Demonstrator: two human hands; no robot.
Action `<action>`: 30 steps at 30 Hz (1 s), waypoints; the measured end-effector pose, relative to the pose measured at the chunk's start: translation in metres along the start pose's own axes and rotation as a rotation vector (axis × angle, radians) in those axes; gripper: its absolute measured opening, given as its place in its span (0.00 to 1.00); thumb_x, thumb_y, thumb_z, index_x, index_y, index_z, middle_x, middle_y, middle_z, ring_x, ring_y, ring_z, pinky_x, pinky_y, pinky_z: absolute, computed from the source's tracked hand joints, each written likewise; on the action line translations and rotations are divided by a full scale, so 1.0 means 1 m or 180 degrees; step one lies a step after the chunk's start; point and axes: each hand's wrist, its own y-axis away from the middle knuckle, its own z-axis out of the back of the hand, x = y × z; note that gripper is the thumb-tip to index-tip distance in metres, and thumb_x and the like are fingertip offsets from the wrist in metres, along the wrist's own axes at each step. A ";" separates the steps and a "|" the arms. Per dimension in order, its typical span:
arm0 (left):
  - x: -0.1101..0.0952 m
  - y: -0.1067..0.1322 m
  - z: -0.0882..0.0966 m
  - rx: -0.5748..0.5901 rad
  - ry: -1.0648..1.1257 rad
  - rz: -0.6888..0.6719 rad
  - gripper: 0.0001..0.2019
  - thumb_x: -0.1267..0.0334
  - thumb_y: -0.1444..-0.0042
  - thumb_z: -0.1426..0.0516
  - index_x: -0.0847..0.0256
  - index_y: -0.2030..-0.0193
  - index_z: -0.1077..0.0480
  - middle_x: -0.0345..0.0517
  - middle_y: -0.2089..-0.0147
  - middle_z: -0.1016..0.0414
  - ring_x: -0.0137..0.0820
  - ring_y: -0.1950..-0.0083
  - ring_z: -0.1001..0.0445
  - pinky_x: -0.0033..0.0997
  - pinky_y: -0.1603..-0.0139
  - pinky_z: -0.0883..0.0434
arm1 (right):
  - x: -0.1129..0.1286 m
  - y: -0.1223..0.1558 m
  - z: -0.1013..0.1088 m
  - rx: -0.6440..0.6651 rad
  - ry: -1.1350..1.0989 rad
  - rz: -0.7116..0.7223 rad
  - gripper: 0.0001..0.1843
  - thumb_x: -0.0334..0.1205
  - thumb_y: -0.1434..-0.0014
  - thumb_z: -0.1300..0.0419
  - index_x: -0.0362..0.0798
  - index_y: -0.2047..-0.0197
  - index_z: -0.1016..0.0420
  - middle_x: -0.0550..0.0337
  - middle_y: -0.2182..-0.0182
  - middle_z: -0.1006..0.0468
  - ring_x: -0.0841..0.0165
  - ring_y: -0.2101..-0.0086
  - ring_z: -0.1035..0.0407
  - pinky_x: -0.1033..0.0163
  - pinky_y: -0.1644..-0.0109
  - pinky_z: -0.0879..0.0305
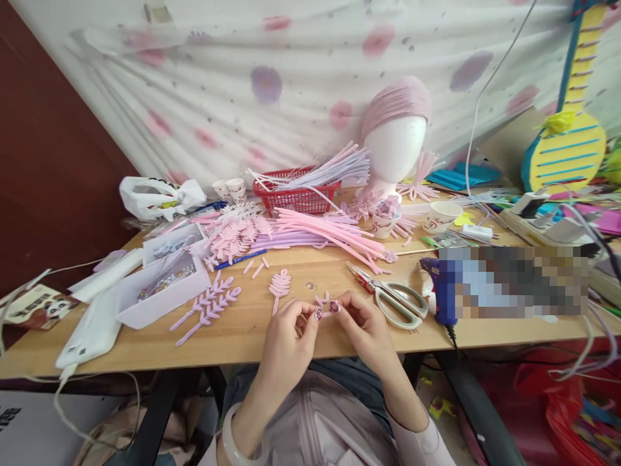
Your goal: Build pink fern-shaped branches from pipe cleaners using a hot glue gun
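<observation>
Close to the table's front edge, my left hand point(297, 327) and my right hand point(361, 323) face each other, thumbs and fingers pinched. Between them runs a short pink pipe cleaner point(326, 309), held at both ends and partly hidden by the fingertips. Just beyond the fingers lie small pink pieces. To the left is a pink leaf-shaped pipe cleaner piece point(280, 286), and farther left are purple pipe cleaner sprigs point(211, 307). Right of my right hand rest scissors with pale green handles point(400, 301) and pliers with red grips point(361, 277).
Loose pink pipe cleaners point(330, 233) lie behind my hands, before a red basket point(298, 194). A white box point(162, 291) of beads and a power bank point(90, 330) sit left. A blue glue gun point(442, 291) stands right, its cord over the edge. A foam head point(395, 142) rises behind.
</observation>
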 end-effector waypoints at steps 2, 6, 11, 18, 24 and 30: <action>0.003 0.002 0.003 0.0023 -0.0022 0.0007 0.09 0.62 0.40 0.48 0.60 0.67 0.29 0.45 0.66 0.24 0.31 0.67 0.25 0.27 0.68 0.29 | -0.001 -0.001 -0.001 -0.0099 0.0045 0.0008 0.13 0.46 0.38 0.44 0.47 0.70 0.31 0.60 0.74 0.28 0.67 0.71 0.35 0.63 0.68 0.41; 0.017 0.003 0.017 -0.0315 -0.0982 -0.0034 0.07 0.60 0.42 0.46 0.59 0.62 0.30 0.47 0.63 0.26 0.36 0.64 0.25 0.34 0.63 0.29 | -0.001 -0.003 -0.002 -0.0273 0.0214 -0.0071 0.13 0.47 0.39 0.43 0.47 0.70 0.29 0.59 0.74 0.26 0.67 0.72 0.35 0.63 0.69 0.41; 0.043 0.004 0.035 -0.0704 -0.2141 0.0120 0.04 0.63 0.44 0.46 0.58 0.69 0.33 0.49 0.66 0.30 0.44 0.60 0.27 0.42 0.59 0.30 | 0.000 -0.006 -0.005 0.0116 0.0660 -0.0127 0.12 0.44 0.40 0.42 0.46 0.70 0.24 0.58 0.75 0.25 0.68 0.76 0.36 0.63 0.72 0.44; 0.040 0.005 0.035 -0.0950 -0.1317 0.0074 0.05 0.63 0.41 0.49 0.57 0.66 0.35 0.45 0.69 0.25 0.38 0.67 0.25 0.36 0.65 0.29 | 0.000 -0.007 -0.008 -0.0331 0.0699 -0.0068 0.12 0.46 0.41 0.40 0.46 0.64 0.23 0.60 0.76 0.29 0.68 0.75 0.38 0.63 0.71 0.43; 0.019 0.017 0.017 -0.1250 -0.0827 -0.0572 0.04 0.64 0.40 0.48 0.58 0.65 0.33 0.45 0.69 0.24 0.34 0.66 0.24 0.31 0.64 0.28 | 0.008 -0.001 -0.013 -0.0473 0.0133 0.0214 0.10 0.45 0.41 0.39 0.48 0.64 0.23 0.60 0.74 0.28 0.66 0.70 0.34 0.61 0.64 0.38; 0.013 0.022 0.014 -0.0769 0.0134 -0.0124 0.05 0.62 0.43 0.44 0.59 0.66 0.28 0.45 0.67 0.21 0.34 0.63 0.22 0.30 0.60 0.27 | 0.008 0.000 -0.017 -0.0500 -0.0406 0.0213 0.09 0.43 0.39 0.40 0.48 0.69 0.25 0.59 0.71 0.25 0.66 0.67 0.32 0.62 0.61 0.37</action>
